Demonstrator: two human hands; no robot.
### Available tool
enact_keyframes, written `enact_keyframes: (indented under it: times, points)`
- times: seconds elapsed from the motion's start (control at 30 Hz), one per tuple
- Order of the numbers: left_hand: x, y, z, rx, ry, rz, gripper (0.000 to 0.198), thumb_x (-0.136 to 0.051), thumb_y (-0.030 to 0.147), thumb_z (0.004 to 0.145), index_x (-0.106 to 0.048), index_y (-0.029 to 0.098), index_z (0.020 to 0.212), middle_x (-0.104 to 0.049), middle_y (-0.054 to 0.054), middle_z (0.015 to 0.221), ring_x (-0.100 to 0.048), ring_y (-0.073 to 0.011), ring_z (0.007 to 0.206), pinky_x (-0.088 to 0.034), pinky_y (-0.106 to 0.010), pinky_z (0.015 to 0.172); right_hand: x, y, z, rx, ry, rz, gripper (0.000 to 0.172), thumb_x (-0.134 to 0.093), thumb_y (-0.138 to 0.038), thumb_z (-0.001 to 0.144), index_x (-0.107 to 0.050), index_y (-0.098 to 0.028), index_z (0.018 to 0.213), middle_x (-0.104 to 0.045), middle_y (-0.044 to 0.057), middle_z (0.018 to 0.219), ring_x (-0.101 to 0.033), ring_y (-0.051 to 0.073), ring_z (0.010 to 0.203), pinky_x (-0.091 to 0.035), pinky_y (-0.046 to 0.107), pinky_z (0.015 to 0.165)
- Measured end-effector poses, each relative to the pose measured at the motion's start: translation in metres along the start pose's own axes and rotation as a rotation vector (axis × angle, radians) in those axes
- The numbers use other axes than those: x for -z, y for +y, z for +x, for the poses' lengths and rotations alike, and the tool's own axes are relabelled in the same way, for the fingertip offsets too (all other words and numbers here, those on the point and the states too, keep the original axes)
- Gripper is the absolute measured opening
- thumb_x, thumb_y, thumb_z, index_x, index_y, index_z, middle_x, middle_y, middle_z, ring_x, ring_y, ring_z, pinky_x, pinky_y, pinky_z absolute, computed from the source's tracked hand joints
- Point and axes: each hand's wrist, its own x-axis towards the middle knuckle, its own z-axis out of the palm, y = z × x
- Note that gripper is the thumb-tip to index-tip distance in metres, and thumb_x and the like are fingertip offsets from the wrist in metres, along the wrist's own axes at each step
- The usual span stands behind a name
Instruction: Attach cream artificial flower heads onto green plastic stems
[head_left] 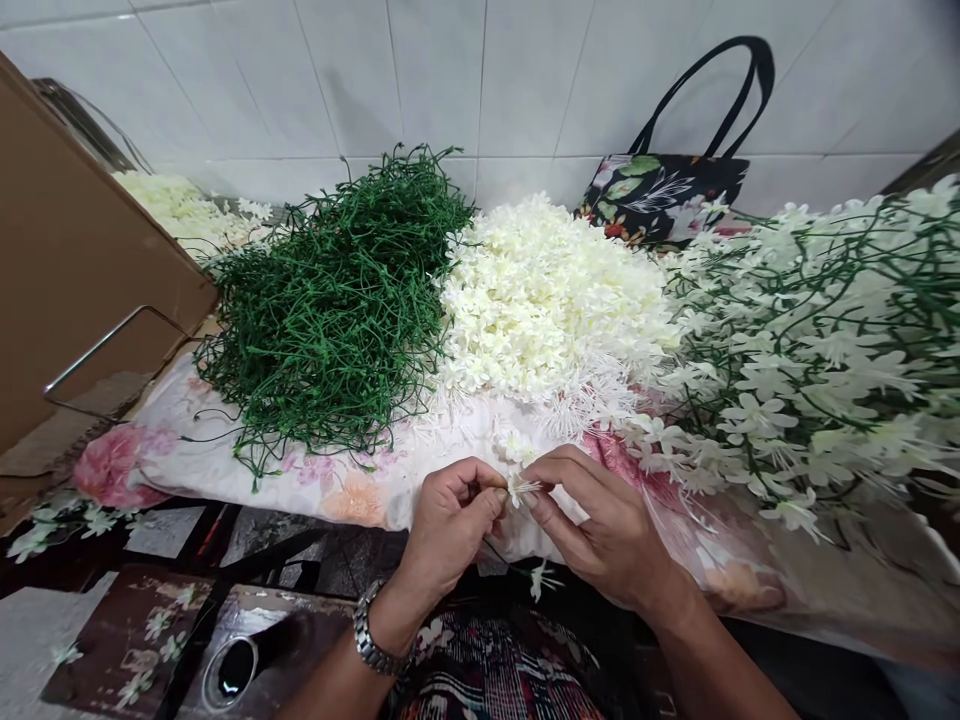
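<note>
My left hand [454,520], with a metal watch on the wrist, is closed in a pinch on a thin green artificial flower stem, most of it hidden by the fingers. At its fingertips is a small white artificial flower [516,490] with thin white stamens. My right hand [600,520] pinches the flower's stamens from the other side. Below the hands hangs another white bloom [540,580], apparently on the same stem. Just beyond my fingers lie a pile of loose cream-white blossoms [555,290] and a small heap of white stamens [592,395].
A tangled heap of green stems [337,300] lies at left on the floral cloth [300,490]. Finished-looking white flower sprays [810,370] crowd the right side. A floral bag [667,195] leans on the tiled wall [435,80]. Cardboard [90,260] stands at left.
</note>
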Motion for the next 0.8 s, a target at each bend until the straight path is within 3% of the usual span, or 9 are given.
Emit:
enact_keyframes:
  times: [0.23,0.47,0.8]
  points:
    - [0.000,-0.008,0.001,-0.034,-0.020,0.054,0.005,-0.058,0.017,0.063,-0.057,0.015,0.059,-0.051,0.007,0.046,-0.046,-0.0052,0.037,-0.037,-0.015,0.039,-0.002,0.001,-0.001,-0.024,-0.032,0.046,0.015,-0.046,-0.006,0.085,-0.056,-0.016,0.079,-0.057,0.002,0.066,-0.054,0.012,0.062,-0.045,0.022,0.056]
    - [0.000,-0.015,0.004,-0.079,0.041,0.072,0.005,-0.055,0.018,0.064,-0.057,0.015,0.061,-0.045,0.008,0.041,-0.036,-0.0041,0.034,-0.028,-0.015,0.035,-0.014,0.008,-0.005,-0.032,-0.044,0.037,0.014,-0.042,-0.008,0.087,-0.051,-0.017,0.082,-0.053,0.001,0.068,-0.052,0.012,0.063,-0.044,0.023,0.057]
    - [-0.001,-0.010,0.006,-0.067,0.001,0.116,0.008,-0.056,0.021,0.064,-0.058,0.015,0.059,-0.047,0.007,0.042,-0.037,-0.0051,0.035,-0.028,-0.017,0.036,-0.018,0.009,-0.006,-0.049,-0.007,0.033,0.014,-0.044,-0.007,0.086,-0.048,-0.018,0.080,-0.051,0.000,0.066,-0.050,0.010,0.060,-0.042,0.021,0.055]
